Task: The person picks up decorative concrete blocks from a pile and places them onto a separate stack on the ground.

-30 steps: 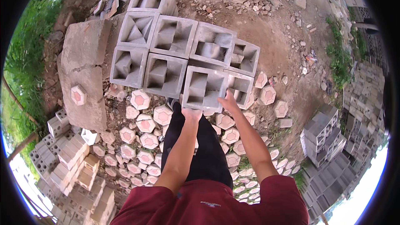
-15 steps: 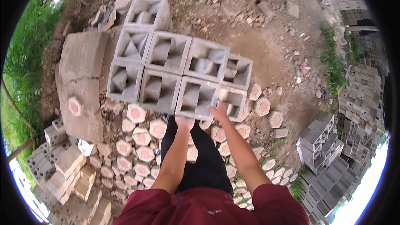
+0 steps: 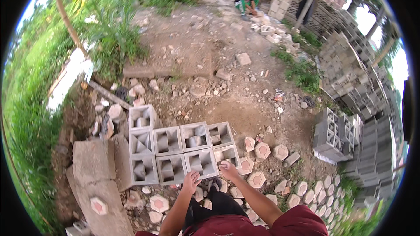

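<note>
Grey hollow concrete blocks [image 3: 168, 140] are stacked in front of me, cavities facing up, edges close together. My left hand [image 3: 190, 181] is at the near edge of the front-row concrete block [image 3: 202, 162], its fingers stretched out. By that block's right side is my right hand [image 3: 227, 170], with loosely bent fingers and nothing visible in them. Just beyond its fingers sits a lower concrete block [image 3: 227, 154] at the stack's right end. The undersides of the blocks are hidden.
A cracked concrete slab [image 3: 94, 161] lies left of the stack. Hexagonal pavers [image 3: 262, 150] cover the ground at right and near my feet. More grey blocks [image 3: 334, 135] stand at far right. A person [image 3: 248, 2] crouches in the distance beside rubble.
The view has tilted up, showing more ground and the distant person. My left hand has shifted from under the block's near edge to its near left corner; the blocks remain stacked.
</note>
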{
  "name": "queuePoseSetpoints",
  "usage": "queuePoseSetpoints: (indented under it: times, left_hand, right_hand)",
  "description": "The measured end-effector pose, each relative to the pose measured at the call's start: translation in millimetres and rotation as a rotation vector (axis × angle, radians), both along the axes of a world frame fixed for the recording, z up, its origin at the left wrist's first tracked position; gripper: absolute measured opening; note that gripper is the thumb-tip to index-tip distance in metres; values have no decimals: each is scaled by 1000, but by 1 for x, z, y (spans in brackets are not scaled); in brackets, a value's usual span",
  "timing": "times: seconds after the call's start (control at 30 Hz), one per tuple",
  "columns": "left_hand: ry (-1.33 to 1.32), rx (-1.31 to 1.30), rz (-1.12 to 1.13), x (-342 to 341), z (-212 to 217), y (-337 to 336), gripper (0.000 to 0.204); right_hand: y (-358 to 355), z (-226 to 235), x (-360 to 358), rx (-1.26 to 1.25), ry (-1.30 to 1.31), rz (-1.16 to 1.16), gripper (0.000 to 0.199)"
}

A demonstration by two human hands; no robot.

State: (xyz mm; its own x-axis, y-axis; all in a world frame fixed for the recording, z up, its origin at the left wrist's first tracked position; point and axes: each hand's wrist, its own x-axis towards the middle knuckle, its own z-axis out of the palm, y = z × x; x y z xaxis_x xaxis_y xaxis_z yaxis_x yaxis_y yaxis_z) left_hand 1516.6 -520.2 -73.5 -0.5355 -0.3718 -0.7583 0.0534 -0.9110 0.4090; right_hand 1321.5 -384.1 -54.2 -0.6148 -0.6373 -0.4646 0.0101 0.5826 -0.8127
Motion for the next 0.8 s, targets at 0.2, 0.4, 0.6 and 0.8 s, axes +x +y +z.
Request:
queuePoseSetpoints:
  times: [0.2, 0.4, 0.6, 0.8]
  left_hand:
    - [69, -97, -256, -7, 67, -38, 36]
    - [105, -84, -395, -30, 104, -10, 33]
    - [142, -43, -571, -73, 130, 84, 30]
    - [190, -46, -827, -122, 127, 205, 28]
  right_hand:
    - [33, 44, 45, -342, -244, -405, 32]
    - [85, 74, 92, -494, -235, -535, 25]
    - [161, 98, 74, -474, 19, -680, 22]
    - [283, 110, 74, -532, 167, -862, 22]
